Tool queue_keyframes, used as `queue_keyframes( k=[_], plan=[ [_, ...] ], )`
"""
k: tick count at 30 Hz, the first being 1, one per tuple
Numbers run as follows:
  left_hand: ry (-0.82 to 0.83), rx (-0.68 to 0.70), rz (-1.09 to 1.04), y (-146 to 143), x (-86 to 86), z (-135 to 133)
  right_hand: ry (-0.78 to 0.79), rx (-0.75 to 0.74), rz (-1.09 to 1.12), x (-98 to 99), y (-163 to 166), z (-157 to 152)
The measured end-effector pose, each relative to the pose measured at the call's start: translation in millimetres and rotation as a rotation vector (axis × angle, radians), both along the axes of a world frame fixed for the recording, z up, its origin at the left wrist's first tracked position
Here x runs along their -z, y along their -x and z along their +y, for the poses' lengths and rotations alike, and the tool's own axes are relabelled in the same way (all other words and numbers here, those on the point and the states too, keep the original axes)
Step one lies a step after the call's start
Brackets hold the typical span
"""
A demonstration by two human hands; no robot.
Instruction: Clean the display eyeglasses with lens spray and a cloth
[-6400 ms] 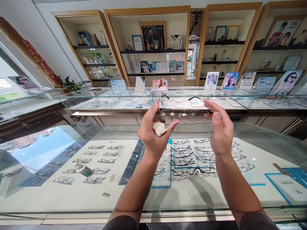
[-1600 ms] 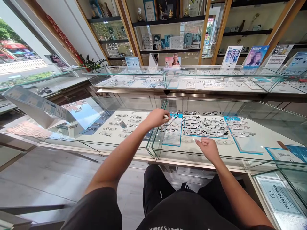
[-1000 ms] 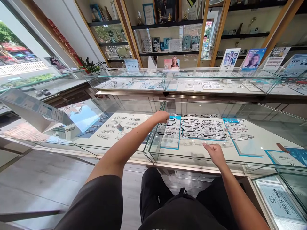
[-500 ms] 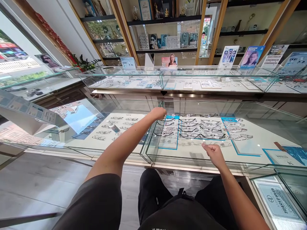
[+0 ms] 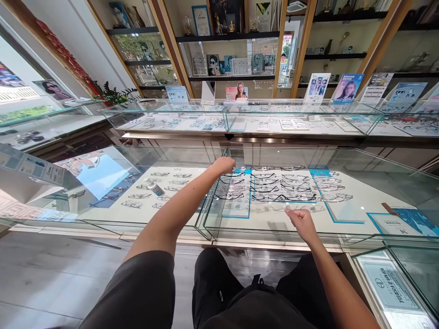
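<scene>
My left hand reaches across to the far side of the glass display case, near the seam between two sections. Its fingers are curled closed, and whatever they may hold is hidden. My right hand is closed in a loose fist with the thumb forward, over the front part of the right section; I cannot make out anything in it. Rows of eyeglasses on blue-edged boards lie between and beyond the hands. A small white bottle with a blue label is left of my left forearm.
More eyeglasses lie in the left section. A folded white display card stands at far left. A brown strip and printed cards are at right. Behind runs a second glass counter with upright signs, backed by shelves.
The view has tilted up slightly and turned a little to the right. Both hands keep nearly the same pose over the case, still closed.
</scene>
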State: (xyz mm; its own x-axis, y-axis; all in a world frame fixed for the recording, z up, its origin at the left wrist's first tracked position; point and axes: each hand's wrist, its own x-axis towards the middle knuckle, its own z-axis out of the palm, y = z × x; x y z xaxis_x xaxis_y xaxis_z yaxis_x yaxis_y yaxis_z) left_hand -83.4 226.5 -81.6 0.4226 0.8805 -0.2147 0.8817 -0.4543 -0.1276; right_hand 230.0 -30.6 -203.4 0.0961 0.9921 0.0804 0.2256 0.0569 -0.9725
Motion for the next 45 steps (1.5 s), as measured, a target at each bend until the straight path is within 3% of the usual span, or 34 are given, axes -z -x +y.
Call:
queue_keyframes(
  k=[6, 9, 13, 17, 20, 24, 28, 31, 34, 45],
  plan=[
    [-0.125, 0.036, -0.182, 3, -59.2, -30, -0.015, -0.037, -0.018, -1.2, 1, -1],
    [-0.163, 0.077, -0.417, -2, -84.2, -57, -0.020, -0.064, -0.025, -5.8, 4, -1],
    [-0.065, 0.038, -1.152, -26, -89.6, -96, -0.042, -0.101, -0.027, -24.9, 13, 11],
    [-0.007, -0.024, -1.517, -59, -81.1, -118, -0.123, -0.137, -0.023, -67.7, 23, 40],
    [-0.002, -0.033, -1.591, -78, -87.9, -119, -0.199, -0.162, -0.027, -114.0, 27, 63],
    [-0.062, 0.007, -1.638, -87, -110.0, -113, -0.331, -0.234, -0.091, -177.3, 31, 82],
    [-0.127, 0.041, -1.720, -87, -119.9, -108, -0.526, -0.176, -0.069, -217.7, 35, 93],
    [-0.082, 0.054, -1.773, -86, -117.6, -102, -0.565, -0.158, -0.076, -231.1, 37, 102],
    [-0.022, 0.024, -1.802, -83, -113.8, -95, -0.497, -0.146, -0.110, -236.6, 38, 110],
    [0.099, 0.035, -1.863, -81, -112.3, -102, -0.416, -0.280, 0.022, -231.6, 56, 121]
  ],
)
